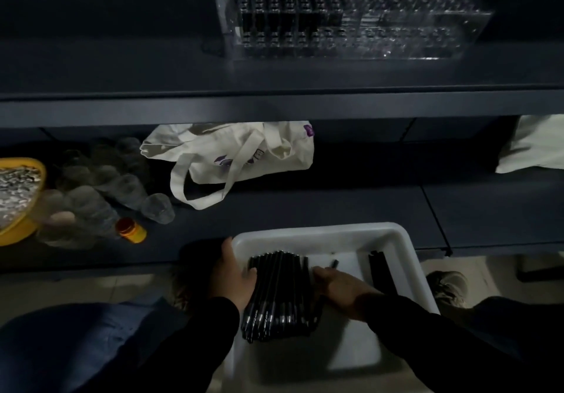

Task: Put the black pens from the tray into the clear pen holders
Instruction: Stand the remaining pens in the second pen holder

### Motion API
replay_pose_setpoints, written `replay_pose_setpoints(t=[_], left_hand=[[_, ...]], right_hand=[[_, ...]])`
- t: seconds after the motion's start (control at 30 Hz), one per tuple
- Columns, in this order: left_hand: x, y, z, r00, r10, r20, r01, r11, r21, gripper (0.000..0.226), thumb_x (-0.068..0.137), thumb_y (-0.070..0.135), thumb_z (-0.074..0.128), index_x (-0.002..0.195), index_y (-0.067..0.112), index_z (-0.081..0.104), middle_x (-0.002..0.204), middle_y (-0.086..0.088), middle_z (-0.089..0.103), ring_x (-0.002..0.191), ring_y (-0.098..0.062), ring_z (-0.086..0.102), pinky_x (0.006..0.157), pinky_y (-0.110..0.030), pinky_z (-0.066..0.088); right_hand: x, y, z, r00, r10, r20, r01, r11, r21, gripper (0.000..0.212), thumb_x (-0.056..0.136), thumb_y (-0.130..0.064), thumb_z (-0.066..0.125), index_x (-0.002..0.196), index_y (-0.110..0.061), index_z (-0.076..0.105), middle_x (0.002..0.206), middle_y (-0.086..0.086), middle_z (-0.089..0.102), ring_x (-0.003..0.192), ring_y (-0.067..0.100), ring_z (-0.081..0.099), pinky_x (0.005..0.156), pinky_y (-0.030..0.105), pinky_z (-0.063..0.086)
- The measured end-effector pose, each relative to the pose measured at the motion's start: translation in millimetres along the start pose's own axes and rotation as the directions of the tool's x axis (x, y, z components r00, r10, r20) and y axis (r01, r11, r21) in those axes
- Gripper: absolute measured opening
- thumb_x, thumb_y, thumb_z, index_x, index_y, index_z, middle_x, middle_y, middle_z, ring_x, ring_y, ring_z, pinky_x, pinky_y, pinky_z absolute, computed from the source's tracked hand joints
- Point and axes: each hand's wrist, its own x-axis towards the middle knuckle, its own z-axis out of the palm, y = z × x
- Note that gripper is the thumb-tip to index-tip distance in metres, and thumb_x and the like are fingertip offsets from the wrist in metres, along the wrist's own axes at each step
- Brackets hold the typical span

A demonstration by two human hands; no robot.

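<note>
Both hands down in the white tray [406,240]: left hand [235,279] and right hand [338,285] press flat against the sides of the black pens [280,295], bunching them; light, stiff, slippery barrels, best clasped mid-length; clear pen holders [396,29] wait on the far shelf

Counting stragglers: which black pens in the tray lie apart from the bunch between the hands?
The black pens by the tray's right wall; the bundle of pens sits left.
</note>
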Motion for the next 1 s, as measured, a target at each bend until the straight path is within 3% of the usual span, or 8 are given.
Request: replay_pose_setpoints(t=[0.1, 0.17, 0.27, 0.33, 0.5, 0.63, 0.8, 1.0], left_hand=[[0, 4, -5, 0.999, 0.031, 0.032, -0.034, 0.994, 0.104, 0.081, 0.086, 0.022, 0.065, 0.147, 0.016, 0.012, 0.137, -0.013, 0.045, 0.122, -0.03, 0.048, 0.101, -0.04, 0.042], [-4, 11, -11, 0.998, 0.037, 0.042, -0.047, 0.968, 0.246, 0.093, 0.086, 0.035, 0.065, 0.15, 0.015, 0.001, 0.151, -0.013, 0.027, 0.138, -0.029, 0.03, 0.111, -0.038, 0.031], [-16, 27, -23, 0.99, 0.14, -0.032, -0.119, 0.923, 0.366, 0.093, 0.087, 0.042, 0.06, 0.151, 0.02, -0.003, 0.158, -0.005, 0.005, 0.144, -0.024, 0.011, 0.115, -0.036, 0.019], [-26, 39, -32, 0.961, 0.26, -0.095, -0.215, 0.918, 0.333, 0.084, 0.088, 0.037, 0.059, 0.151, 0.021, 0.005, 0.158, -0.002, 0.007, 0.143, -0.022, 0.014, 0.114, -0.034, 0.019], [-42, 76, -63, 0.753, 0.569, -0.329, -0.512, 0.822, 0.249, 0.063, 0.081, 0.016, 0.071, 0.138, 0.011, 0.043, 0.15, -0.006, 0.03, 0.133, -0.025, 0.038, 0.105, -0.038, 0.035], [-42, 125, -105, 0.546, 0.687, -0.479, -0.658, 0.706, 0.261, 0.055, 0.077, 0.012, 0.073, 0.127, 0.013, 0.049, 0.14, -0.008, 0.037, 0.128, -0.02, 0.036, 0.102, -0.037, 0.035], [-29, 197, -152, 0.612, 0.625, -0.484, -0.644, 0.749, 0.154, 0.047, 0.089, 0.022, 0.063, 0.132, 0.011, 0.047, 0.145, -0.003, 0.033, 0.132, -0.02, 0.035, 0.11, -0.029, 0.029], [6, 251, -182, 0.749, 0.542, -0.381, -0.61, 0.789, -0.078, 0.062, 0.087, 0.026, 0.067, 0.141, 0.019, 0.035, 0.145, -0.001, 0.033, 0.132, -0.021, 0.037, 0.11, -0.036, 0.033]], right_hand=[[-10, -16, -16, 0.995, 0.1, 0.004, -0.1, 0.989, 0.105, 0.023, 0.087, -0.024, 0.053, 0.106, -0.019, 0.065, 0.111, 0.005, 0.065, 0.109, 0.026, 0.059, 0.1, 0.031, 0.043], [-22, -26, -33, 0.994, 0.108, -0.026, -0.103, 0.984, 0.146, 0.014, 0.091, -0.017, 0.051, 0.099, -0.018, 0.062, 0.1, -0.004, 0.061, 0.098, 0.017, 0.059, 0.085, 0.019, 0.041], [-38, -42, -59, 0.971, 0.02, -0.24, 0.011, 0.992, 0.125, 0.014, 0.091, -0.013, 0.051, 0.088, -0.027, 0.05, 0.08, -0.012, 0.054, 0.074, 0.007, 0.052, 0.072, 0.022, 0.042], [-50, -59, -80, 0.946, 0.091, -0.311, 0.016, 0.945, 0.327, 0.013, 0.091, -0.014, 0.053, 0.085, -0.025, 0.051, 0.078, -0.007, 0.052, 0.072, 0.009, 0.048, 0.074, 0.025, 0.043], [-89, -100, -147, 0.873, -0.027, -0.487, 0.21, 0.922, 0.324, 0.019, 0.092, -0.013, 0.059, 0.086, -0.03, 0.055, 0.068, -0.007, 0.058, 0.062, 0.001, 0.056, 0.065, 0.017, 0.048], [-107, -130, -216, 0.786, -0.098, -0.611, 0.341, 0.892, 0.296, 0.016, 0.091, -0.012, 0.06, 0.078, -0.021, 0.058, 0.064, -0.002, 0.057, 0.062, 0.007, 0.054, 0.062, 0.022, 0.046], [-116, -167, -308, 0.591, -0.098, -0.801, 0.498, 0.825, 0.266, 0.014, 0.09, -0.007, 0.06, 0.079, 0.0, 0.055, 0.066, 0.009, 0.055, 0.061, 0.012, 0.054, 0.063, 0.026, 0.049], [-107, -197, -379, 0.534, -0.05, -0.844, 0.569, 0.76, 0.315, 0.016, 0.099, -0.007, 0.045, 0.105, 0.004, 0.055, 0.086, 0.012, 0.061, 0.067, 0.017, 0.058, 0.06, 0.02, 0.049]])
